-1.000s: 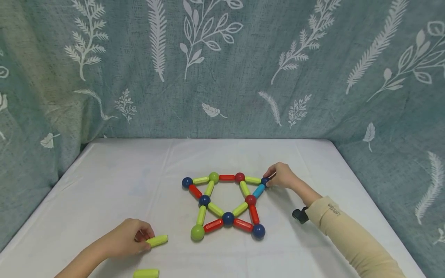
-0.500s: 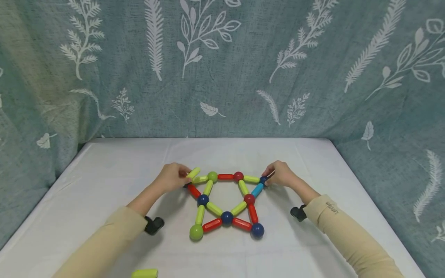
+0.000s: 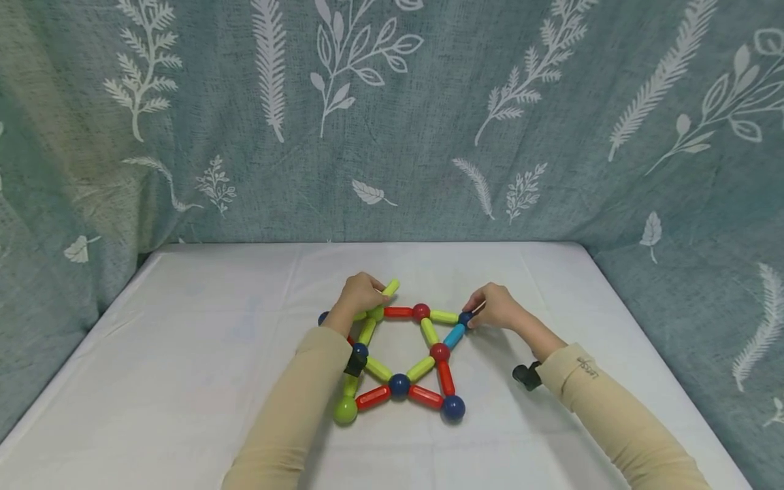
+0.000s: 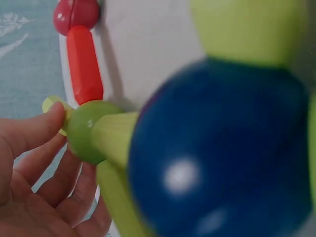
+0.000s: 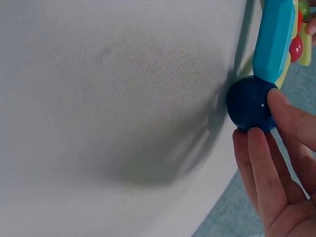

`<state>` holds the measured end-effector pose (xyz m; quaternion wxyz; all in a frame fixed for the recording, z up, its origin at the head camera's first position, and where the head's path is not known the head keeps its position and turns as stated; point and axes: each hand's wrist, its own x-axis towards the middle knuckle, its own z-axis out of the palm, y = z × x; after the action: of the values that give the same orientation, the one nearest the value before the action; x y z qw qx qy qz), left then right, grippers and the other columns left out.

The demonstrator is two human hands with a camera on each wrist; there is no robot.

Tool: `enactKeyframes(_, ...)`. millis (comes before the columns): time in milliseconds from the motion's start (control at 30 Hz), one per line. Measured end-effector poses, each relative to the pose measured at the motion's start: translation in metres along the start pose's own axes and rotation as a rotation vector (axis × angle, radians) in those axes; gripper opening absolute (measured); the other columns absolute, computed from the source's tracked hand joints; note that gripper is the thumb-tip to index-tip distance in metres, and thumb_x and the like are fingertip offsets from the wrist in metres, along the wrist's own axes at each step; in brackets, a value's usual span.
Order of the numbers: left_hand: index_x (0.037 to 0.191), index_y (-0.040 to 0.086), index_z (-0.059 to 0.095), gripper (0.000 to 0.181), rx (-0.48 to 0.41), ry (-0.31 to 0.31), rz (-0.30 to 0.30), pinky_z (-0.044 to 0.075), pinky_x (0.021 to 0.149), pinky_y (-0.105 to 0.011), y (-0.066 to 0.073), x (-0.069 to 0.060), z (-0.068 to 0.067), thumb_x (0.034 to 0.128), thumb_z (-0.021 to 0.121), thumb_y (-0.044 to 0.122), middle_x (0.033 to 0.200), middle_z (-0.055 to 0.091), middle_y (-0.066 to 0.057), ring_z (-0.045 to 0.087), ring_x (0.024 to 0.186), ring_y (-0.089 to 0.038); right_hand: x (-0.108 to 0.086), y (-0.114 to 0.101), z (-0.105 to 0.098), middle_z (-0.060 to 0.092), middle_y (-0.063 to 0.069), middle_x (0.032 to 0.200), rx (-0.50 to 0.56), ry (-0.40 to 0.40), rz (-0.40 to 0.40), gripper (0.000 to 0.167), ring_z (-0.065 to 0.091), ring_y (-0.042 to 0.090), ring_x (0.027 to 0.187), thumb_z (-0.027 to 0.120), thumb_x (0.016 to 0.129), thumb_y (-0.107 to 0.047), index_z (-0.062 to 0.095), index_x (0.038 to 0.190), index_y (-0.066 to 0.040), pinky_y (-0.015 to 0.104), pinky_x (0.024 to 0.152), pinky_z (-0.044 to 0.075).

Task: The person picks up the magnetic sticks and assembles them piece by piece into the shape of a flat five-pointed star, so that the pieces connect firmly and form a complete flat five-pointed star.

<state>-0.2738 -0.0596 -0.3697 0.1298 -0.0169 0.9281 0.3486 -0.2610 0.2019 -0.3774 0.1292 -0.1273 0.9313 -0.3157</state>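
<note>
A flat star-like frame of magnetic balls and rods lies on the white table. At its far side, my left hand (image 3: 360,295) pinches a loose yellow-green rod (image 3: 393,286) between thumb and fingers, by the green ball (image 4: 85,132). The left wrist view does not settle whether rod and ball touch. My right hand (image 3: 499,309) pinches the dark blue ball (image 5: 251,103) at the right corner, where a light blue rod (image 5: 273,39) joins it. The left forearm hides part of the frame's left side; a blue ball (image 4: 222,148) there looms close to the wrist camera.
The frame's near corners are a green ball (image 3: 346,410) and a blue ball (image 3: 453,407). A red ball (image 3: 420,312) sits on the far side. Behind the white table (image 3: 202,327) hangs a leaf-patterned curtain (image 3: 429,136).
My left hand has carried the yellow-green rod from the near left to the frame's far side. The right hand stays on its blue ball. A second loose rod at the near edge is out of sight.
</note>
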Motion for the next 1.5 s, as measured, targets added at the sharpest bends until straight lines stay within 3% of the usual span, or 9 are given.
enactKeyframes(167, 0.108, 0.000, 0.066, 0.034, 0.029, -0.012, -0.043, 0.049, 0.078, -0.031, -0.001, 0.002, 0.007, 0.0819, 0.068, 0.021, 0.113, 0.059, -0.016, 0.056, 0.099, -0.026, -0.002, 0.000, 0.000, 0.067, 0.013, 0.088, 0.008, -0.015, 0.011, 0.021, 0.064, 0.025, 0.083, 0.074, 0.069, 0.005, 0.068, 0.088, 0.002, 0.032, 0.072, 0.053)
enactKeyframes(467, 0.110, 0.001, 0.065, 0.035, 0.043, -0.031, -0.062, 0.049, 0.080, -0.033, -0.001, 0.005, 0.009, 0.0828, 0.067, 0.022, 0.117, 0.057, -0.016, 0.055, 0.101, -0.026, -0.005, 0.000, 0.003, 0.067, 0.013, 0.088, 0.004, 0.003, 0.015, 0.021, 0.064, 0.025, 0.083, 0.074, 0.069, 0.006, 0.068, 0.089, 0.002, 0.033, 0.072, 0.053)
enactKeyframes(600, 0.113, 0.002, 0.064, 0.035, 0.071, -0.053, -0.019, 0.047, 0.085, -0.035, -0.003, 0.003, 0.005, 0.0838, 0.066, 0.021, 0.119, 0.056, -0.016, 0.052, 0.106, -0.028, -0.006, -0.001, 0.004, 0.066, 0.012, 0.088, 0.006, 0.010, 0.028, 0.020, 0.064, 0.025, 0.083, 0.073, 0.070, 0.006, 0.068, 0.089, 0.002, 0.033, 0.072, 0.053)
enactKeyframes(800, 0.117, -0.001, 0.060, 0.034, 0.141, -0.122, 0.135, 0.045, 0.089, -0.036, -0.011, -0.007, -0.016, 0.0871, 0.061, 0.015, 0.113, 0.061, -0.016, 0.054, 0.107, -0.029, -0.008, 0.001, 0.007, 0.066, 0.013, 0.091, 0.014, 0.034, 0.024, 0.021, 0.063, 0.026, 0.086, 0.072, 0.072, 0.004, 0.068, 0.092, 0.002, 0.033, 0.074, 0.052)
enactKeyframes(1033, 0.113, -0.002, 0.062, 0.030, 0.254, -0.172, 0.272, 0.046, 0.087, -0.037, -0.037, -0.021, -0.044, 0.0852, 0.062, 0.008, 0.110, 0.062, -0.016, 0.055, 0.104, -0.030, -0.019, 0.009, 0.013, 0.066, 0.013, 0.098, -0.017, 0.096, -0.078, 0.020, 0.060, 0.031, 0.096, 0.068, 0.079, -0.002, 0.067, 0.099, 0.000, 0.039, 0.081, 0.050)
enactKeyframes(1167, 0.108, -0.003, 0.065, 0.028, 0.245, -0.174, 0.273, 0.049, 0.083, -0.038, -0.056, -0.028, -0.054, 0.0810, 0.066, 0.003, 0.106, 0.063, -0.016, 0.057, 0.101, -0.031, -0.026, 0.012, 0.014, 0.065, 0.014, 0.100, 0.025, 0.125, -0.121, 0.020, 0.058, 0.032, 0.100, 0.066, 0.081, -0.004, 0.067, 0.101, 0.000, 0.042, 0.083, 0.049)
enactKeyframes(1300, 0.101, -0.001, 0.068, 0.022, 0.201, -0.147, 0.260, 0.050, 0.080, -0.037, -0.071, -0.030, -0.055, 0.0793, 0.068, 0.001, 0.101, 0.064, -0.014, 0.059, 0.098, -0.031, -0.032, 0.012, 0.016, 0.065, 0.014, 0.101, 0.075, 0.132, -0.133, 0.020, 0.058, 0.031, 0.101, 0.068, 0.081, -0.005, 0.068, 0.100, 0.000, 0.040, 0.083, 0.049)
enactKeyframes(1500, 0.099, 0.001, 0.070, 0.020, 0.218, -0.103, 0.292, 0.049, 0.082, -0.039, -0.081, -0.028, -0.051, 0.0794, 0.069, 0.003, 0.100, 0.065, -0.013, 0.059, 0.097, -0.030, -0.044, 0.010, 0.023, 0.064, 0.013, 0.102, 0.127, 0.140, -0.186, 0.018, 0.057, 0.031, 0.101, 0.069, 0.080, -0.005, 0.068, 0.097, 0.000, 0.035, 0.081, 0.050)
